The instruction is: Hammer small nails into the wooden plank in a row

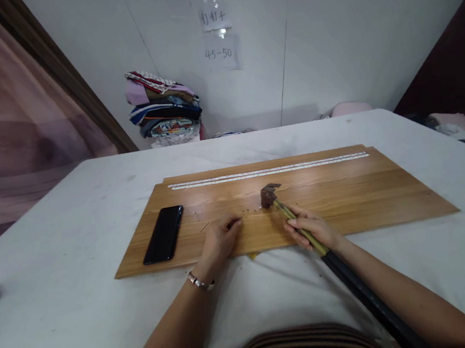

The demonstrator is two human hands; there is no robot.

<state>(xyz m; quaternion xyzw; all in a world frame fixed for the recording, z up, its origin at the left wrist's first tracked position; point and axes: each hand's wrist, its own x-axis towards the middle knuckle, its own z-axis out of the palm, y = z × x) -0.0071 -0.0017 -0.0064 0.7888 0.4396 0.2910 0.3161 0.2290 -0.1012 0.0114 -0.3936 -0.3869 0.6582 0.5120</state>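
Note:
My right hand (310, 226) is wrapped around the yellow and black handle of a claw hammer (302, 227), well up toward its head. The rusty head is over the middle of a wooden board (347, 199), close to a short row of small nail heads (247, 210). My left hand (220, 237) rests at the board's near part, thumb and forefinger pinched on what looks like a small nail, mostly hidden by the fingers. Just left of that hand, a few loose nails (204, 227) lie on the wood.
A black phone (163, 234) lies on the board's left end. Two white measuring strips (266, 172) run along its far side. Under the board is a white-covered table (85, 324). Folded clothes (166, 105) are stacked against the wall, below paper notes (222, 54). A pink curtain (12, 94) hangs left.

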